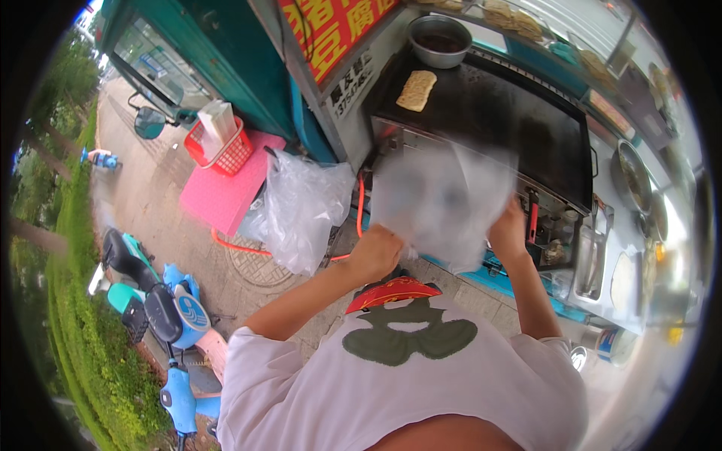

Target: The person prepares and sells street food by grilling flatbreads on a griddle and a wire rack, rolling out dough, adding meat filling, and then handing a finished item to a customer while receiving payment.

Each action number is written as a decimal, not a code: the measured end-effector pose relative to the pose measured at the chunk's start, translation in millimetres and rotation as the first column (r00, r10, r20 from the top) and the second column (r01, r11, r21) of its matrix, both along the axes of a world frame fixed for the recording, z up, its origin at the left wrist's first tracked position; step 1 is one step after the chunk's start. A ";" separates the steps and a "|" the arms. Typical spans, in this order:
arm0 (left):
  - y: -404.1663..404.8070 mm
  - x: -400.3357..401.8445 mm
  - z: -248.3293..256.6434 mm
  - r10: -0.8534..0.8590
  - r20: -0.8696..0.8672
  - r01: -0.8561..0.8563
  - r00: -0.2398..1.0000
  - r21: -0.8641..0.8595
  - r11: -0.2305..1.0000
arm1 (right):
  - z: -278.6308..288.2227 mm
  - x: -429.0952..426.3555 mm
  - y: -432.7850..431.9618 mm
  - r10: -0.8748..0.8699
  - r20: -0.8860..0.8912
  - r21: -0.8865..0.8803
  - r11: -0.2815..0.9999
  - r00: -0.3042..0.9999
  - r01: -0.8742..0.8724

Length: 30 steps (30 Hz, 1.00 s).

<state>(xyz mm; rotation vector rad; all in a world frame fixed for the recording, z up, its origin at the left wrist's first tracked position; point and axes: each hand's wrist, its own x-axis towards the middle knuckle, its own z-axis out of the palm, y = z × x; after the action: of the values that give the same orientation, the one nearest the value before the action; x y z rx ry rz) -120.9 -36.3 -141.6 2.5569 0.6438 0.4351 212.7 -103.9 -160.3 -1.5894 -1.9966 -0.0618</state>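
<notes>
A thin translucent plastic bag [440, 197], blurred by motion, is spread between my two hands in front of the griddle. My left hand [375, 253] is closed on its lower left corner. At its right edge, my right hand [507, 228] grips the plastic, with the fingers partly hidden. Behind the bag lies a dark flat griddle [507, 101]. One browned rectangular flatbread [417, 91] rests near the griddle's left end, just below a metal bowl [440, 42] of dark contents.
Left of me, a red plastic basket [240, 149] with white paper bags stands on a pink board [225, 194], beside a large clear plastic bag [307, 208]. A metal tray [589, 265] with tongs and round pans [632, 175] are at right. Scooters [169, 304] stand at lower left.
</notes>
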 end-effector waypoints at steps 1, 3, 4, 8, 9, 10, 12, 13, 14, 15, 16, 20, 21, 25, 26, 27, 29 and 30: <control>-6.1 -8.3 -54.6 0.101 -0.241 -0.161 0.965 -0.242 0.957 | -44.3 6.4 4.7 0.034 0.115 -0.409 0.912 0.993 0.016; -9.2 -17.1 -85.2 0.267 -0.038 -0.251 0.963 -0.488 0.836 | -51.5 -19.8 7.7 0.202 0.187 -0.626 0.779 0.961 -0.042; -10.5 -12.4 -81.3 0.336 0.099 -0.231 0.937 -0.546 0.805 | -33.1 -52.1 10.6 0.239 0.039 -0.494 0.848 0.970 -0.189; 7.0 -9.2 -59.2 0.559 0.180 -0.329 0.809 -0.650 0.685 | -11.1 -144.4 50.9 0.323 -0.226 -0.319 0.867 0.919 -0.383; 23.3 -17.5 -56.2 0.606 0.164 -0.380 0.778 -0.645 0.663 | -11.1 -156.7 71.7 0.323 -0.274 -0.320 0.857 0.906 -0.403; 37.6 -32.6 -59.5 0.652 0.131 -0.450 0.747 -0.622 0.641 | -16.4 -164.9 96.7 0.302 -0.347 -0.354 0.834 0.888 -0.422; 71.4 -71.8 -77.0 0.719 0.156 -0.534 0.677 -0.568 0.626 | -26.0 -189.8 142.1 0.272 -0.480 -0.354 0.810 0.834 -0.468; 88.3 -93.9 -86.1 0.771 0.210 -0.516 0.601 -0.634 0.576 | -30.7 -204.9 165.7 0.258 -0.544 -0.350 0.795 0.798 -0.496; 104.3 -117.4 -94.9 0.817 0.261 -0.491 0.514 -0.692 0.530 | -33.8 -226.9 195.9 0.277 -0.582 -0.326 0.782 0.765 -0.531; 123.1 -132.6 -90.5 0.869 0.262 -0.472 0.420 -0.755 0.456 | -37.6 -245.2 225.9 0.285 -0.615 -0.305 0.774 0.735 -0.556; 141.8 -147.8 -85.3 0.912 0.260 -0.441 0.317 -0.811 0.385 | -34.5 -272.3 257.5 0.255 -0.616 -0.316 0.786 0.745 -0.530; 211.6 -181.9 -66.3 0.934 0.346 -0.757 0.090 -0.586 0.290 | -34.6 -361.4 358.6 0.203 -0.576 -0.174 0.916 0.792 -0.361; 224.8 -185.2 -65.8 0.921 0.384 -0.818 0.059 -0.510 0.265 | -37.4 -374.9 376.0 0.186 -0.563 -0.133 0.941 0.805 -0.311; 236.2 -198.9 -93.9 0.903 0.412 -0.961 0.118 -0.183 0.209 | -61.2 -408.5 387.7 0.133 -0.374 -0.173 0.962 0.918 -0.210; 226.7 -199.9 -106.2 0.904 0.392 -0.966 0.171 -0.114 0.232 | -67.8 -410.0 380.1 0.116 -0.273 -0.177 0.970 0.955 -0.168; 214.4 -202.7 -119.8 0.905 0.367 -0.967 0.215 -0.048 0.249 | -80.8 -410.1 364.4 0.152 -0.292 -0.174 0.962 0.944 -0.208; 175.9 -193.7 -137.8 0.857 0.368 -0.927 0.360 0.037 0.373 | -103.4 -396.5 335.2 0.198 -0.323 -0.164 0.951 0.925 -0.261; 156.6 -189.2 -141.4 0.818 0.380 -0.896 0.433 0.081 0.437 | -122.1 -382.1 309.5 0.311 -0.294 -0.041 0.941 0.904 -0.337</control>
<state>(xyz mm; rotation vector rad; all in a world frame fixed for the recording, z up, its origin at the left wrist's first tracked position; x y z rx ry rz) -310.1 120.3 -283.1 2.0669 1.9176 1.2938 -169.4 205.6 -282.4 -1.2150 -2.0257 0.3723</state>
